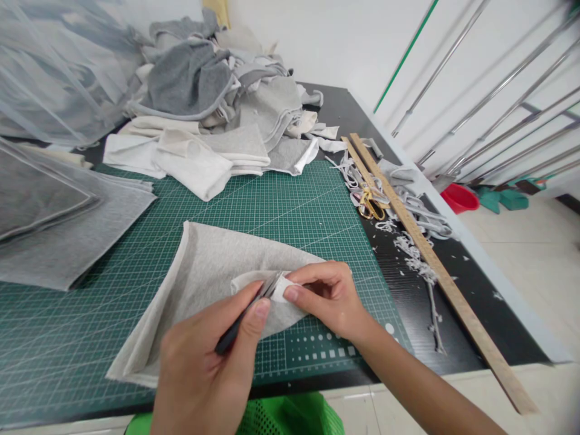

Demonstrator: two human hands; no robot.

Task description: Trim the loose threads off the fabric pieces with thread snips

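Note:
A light grey piece of fabric [199, 284] lies on the green cutting mat [281, 205], with one corner folded up. My left hand [203, 374] grips a dark slim tool [240, 320], its tip against the folded corner. My right hand [328, 296] pinches that folded fabric corner [283, 285] between thumb and fingers, right beside the tool's tip.
Stacks of grey and white fabric [203, 103] fill the back of the table; more grey sheets [58, 223] lie at the left. Gold-handled scissors [370, 205], fabric scraps and long wooden rulers [421, 248] lie along the right edge. A green basket [285, 417] sits below the table's front.

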